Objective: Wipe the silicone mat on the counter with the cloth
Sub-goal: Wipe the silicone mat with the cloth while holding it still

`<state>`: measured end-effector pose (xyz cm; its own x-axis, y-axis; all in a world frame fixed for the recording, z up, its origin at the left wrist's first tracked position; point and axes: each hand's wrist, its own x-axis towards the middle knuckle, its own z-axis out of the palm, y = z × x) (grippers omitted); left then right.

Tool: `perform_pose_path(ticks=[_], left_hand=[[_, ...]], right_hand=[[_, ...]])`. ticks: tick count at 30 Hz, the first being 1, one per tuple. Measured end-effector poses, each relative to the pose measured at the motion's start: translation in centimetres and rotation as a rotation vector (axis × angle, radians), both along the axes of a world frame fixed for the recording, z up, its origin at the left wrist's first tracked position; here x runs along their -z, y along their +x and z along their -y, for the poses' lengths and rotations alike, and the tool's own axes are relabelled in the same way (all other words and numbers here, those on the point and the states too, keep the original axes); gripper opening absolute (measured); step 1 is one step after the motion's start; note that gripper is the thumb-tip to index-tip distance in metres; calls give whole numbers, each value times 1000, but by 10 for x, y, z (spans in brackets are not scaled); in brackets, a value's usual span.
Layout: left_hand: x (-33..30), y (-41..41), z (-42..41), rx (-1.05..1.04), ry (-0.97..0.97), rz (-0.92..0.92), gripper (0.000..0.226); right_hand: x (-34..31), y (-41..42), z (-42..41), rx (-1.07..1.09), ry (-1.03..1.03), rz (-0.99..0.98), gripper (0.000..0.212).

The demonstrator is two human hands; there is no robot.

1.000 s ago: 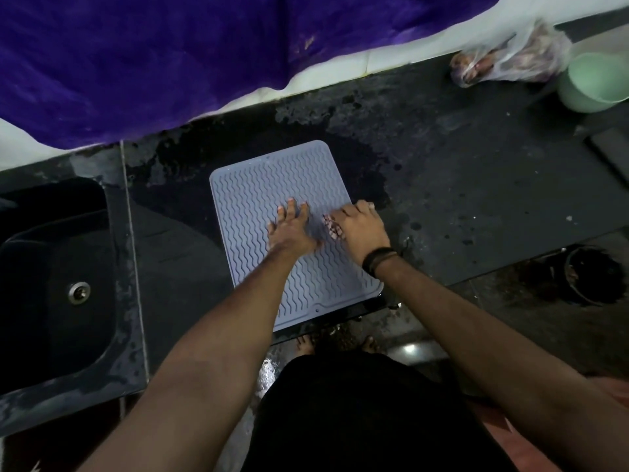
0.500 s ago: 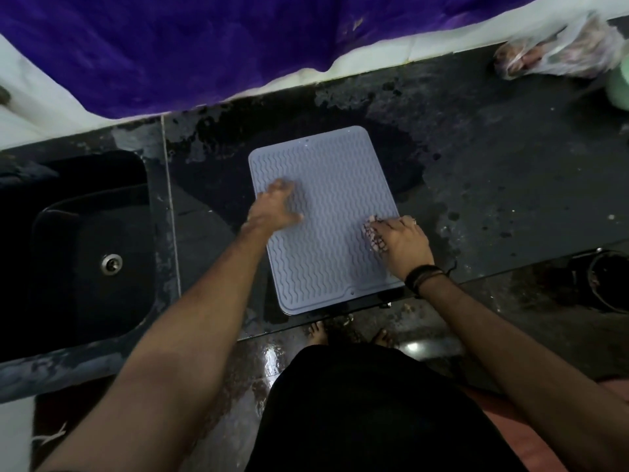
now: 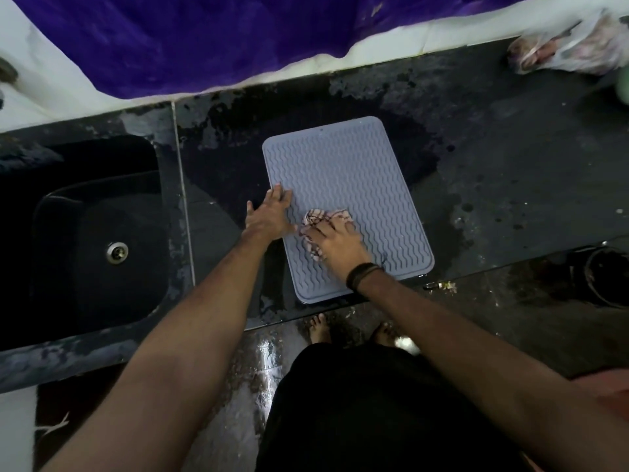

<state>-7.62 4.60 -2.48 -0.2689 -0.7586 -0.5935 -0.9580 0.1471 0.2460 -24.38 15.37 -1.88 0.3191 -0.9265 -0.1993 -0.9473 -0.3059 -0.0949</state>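
Note:
A grey silicone mat [image 3: 354, 178] with wavy ridges lies on the dark wet counter [image 3: 493, 172], its near edge at the counter's front. My left hand [image 3: 269, 214] rests flat on the mat's left edge, fingers straight. My right hand [image 3: 335, 241], with a dark band on the wrist, presses a crumpled checked cloth [image 3: 316, 219] onto the middle-left of the mat. The cloth shows in front of and to the left of my fingers; the rest is hidden under the hand.
A black sink [image 3: 95, 240] with a metal drain is set into the counter on the left. A purple cloth [image 3: 204, 39] hangs along the back wall. A clear bag [image 3: 565, 49] lies at the back right. My bare feet stand on the wet floor [image 3: 258, 369].
My right hand has slid the cloth from the mat's right edge leftward to the middle. My left hand has shifted down along the mat's left edge.

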Motion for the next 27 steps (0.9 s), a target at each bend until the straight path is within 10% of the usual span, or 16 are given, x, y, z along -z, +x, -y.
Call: perform_pose_path(ticks=[14,27], left_hand=[[0,-2,-1,-3,-16,-10,93],[-1,2,-4,-29,-3,-33,98]], right_hand=[[-8,-40,41,493,109,-53,62],[-11,-37,53,93,19,41,71]])
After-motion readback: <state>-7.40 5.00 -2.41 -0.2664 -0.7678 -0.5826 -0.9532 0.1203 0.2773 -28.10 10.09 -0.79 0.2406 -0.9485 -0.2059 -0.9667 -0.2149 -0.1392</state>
